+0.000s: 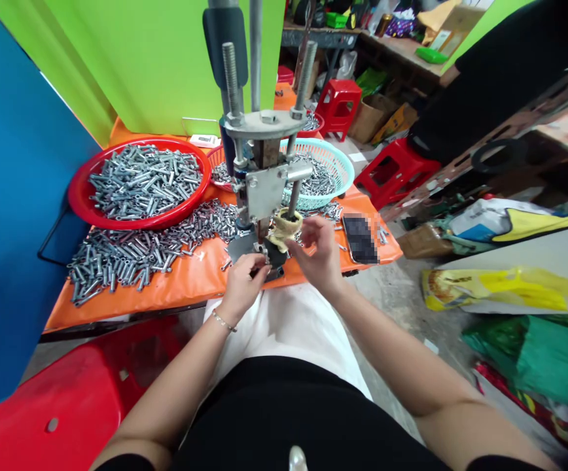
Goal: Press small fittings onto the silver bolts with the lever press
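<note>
A metal press [267,190] stands upright before me, with threaded posts and a plate at its lower front. My left hand [245,284] is at the press base [245,247], thumb and fingers pinched together under the ram. What they hold is too small and covered to name. My right hand [319,255] is raised just right of the ram, fingers curved and apart, with nothing visible in them. Its fingertips are close to a yellowish wrapping [285,229] around a post; whether they touch it I cannot tell. Loose metal bolt-like sleeves [131,258] lie heaped left of the press.
A red basin [75,190] full of similar metal pieces stands at the left, a pale blue basket [345,171] of them behind the press. A phone [360,239] lies on the orange tabletop [186,288] at right. Red stools [43,405] stand at left and beyond the table.
</note>
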Tool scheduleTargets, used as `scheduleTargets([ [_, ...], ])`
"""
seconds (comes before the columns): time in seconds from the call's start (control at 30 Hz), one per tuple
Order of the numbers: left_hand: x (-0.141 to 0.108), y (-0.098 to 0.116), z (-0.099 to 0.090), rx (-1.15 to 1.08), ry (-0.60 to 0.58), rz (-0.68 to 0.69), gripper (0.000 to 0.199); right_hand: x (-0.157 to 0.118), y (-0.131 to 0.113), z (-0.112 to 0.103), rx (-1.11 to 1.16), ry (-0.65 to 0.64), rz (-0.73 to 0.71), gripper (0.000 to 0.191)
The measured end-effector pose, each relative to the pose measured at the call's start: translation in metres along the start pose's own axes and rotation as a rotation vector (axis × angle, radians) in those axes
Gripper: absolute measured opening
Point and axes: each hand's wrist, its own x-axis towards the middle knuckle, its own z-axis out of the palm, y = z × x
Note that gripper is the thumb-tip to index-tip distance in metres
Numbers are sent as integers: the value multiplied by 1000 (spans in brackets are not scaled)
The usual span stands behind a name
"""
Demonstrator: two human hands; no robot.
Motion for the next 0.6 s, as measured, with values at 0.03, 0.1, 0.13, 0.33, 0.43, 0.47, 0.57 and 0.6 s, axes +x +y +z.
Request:
scheduleTargets([
  [0.03, 3, -2, -1, 30, 24, 20, 3, 5, 10, 6, 15, 62, 87, 54],
  [0.1, 11, -6, -2, 78, 67, 64, 2, 12, 27, 17, 50, 4, 185, 50],
  [0.13, 15, -8, -2, 96, 84, 78, 3, 13, 33, 21, 73, -74, 207, 45],
  [0.33, 30, -19, 1, 155, 98, 104, 6, -25, 10, -15, 231, -217, 339, 53],
  [0.43, 30, -23, 2, 181, 95, 159, 8, -40, -31, -69, 424, -205, 522, 57],
  [0.47, 29, -24, 3, 200, 98, 185, 8, -39, -46, -87, 514, -226, 589, 61],
  [0.57, 25, -27, 3, 267, 115, 240, 7, -20, -89, -134, 710, -302, 749, 66],
  [0.6, 24, -27, 3, 283, 123, 244, 7, -10, -101, -145, 734, -313, 766, 64],
])
